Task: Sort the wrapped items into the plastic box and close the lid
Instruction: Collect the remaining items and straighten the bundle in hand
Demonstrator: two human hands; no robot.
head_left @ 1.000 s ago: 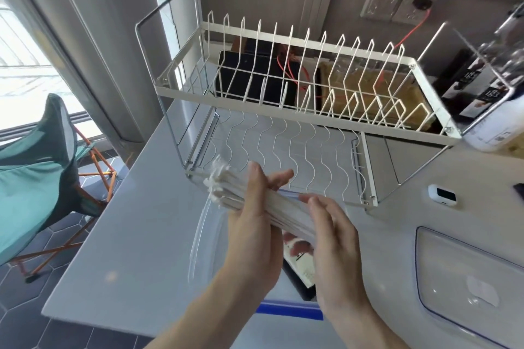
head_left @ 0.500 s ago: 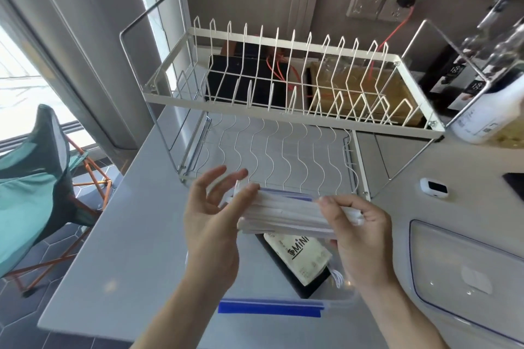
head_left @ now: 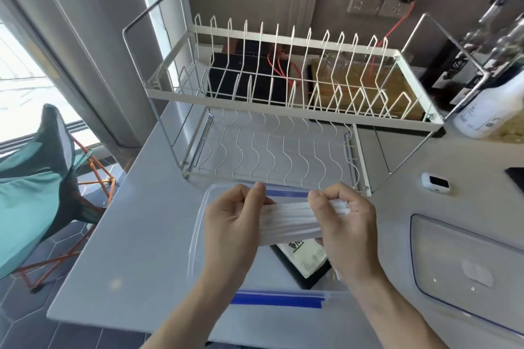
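While both hands grip it, we see the stack of white wrapped items (head_left: 286,221) held level above the open plastic box (head_left: 198,235).

Where the left hand (head_left: 232,221) curls round the stack's left end, we see the right hand (head_left: 343,221) clamped on its right end, thumb underneath and fingers folded over the top. Inside the clear box, which has blue strips along its near and far edges, we see a white printed packet (head_left: 307,256) lying on a flat black item (head_left: 300,272). The box sits on the pale bench (head_left: 136,235) just in front of a white wire dish rack (head_left: 283,110). The clear lid (head_left: 465,269) lies on the bench to the right, apart from the box. A small white device (head_left: 434,183) rests beyond the lid, and a white bottle (head_left: 490,110) stands at the rack's right end.
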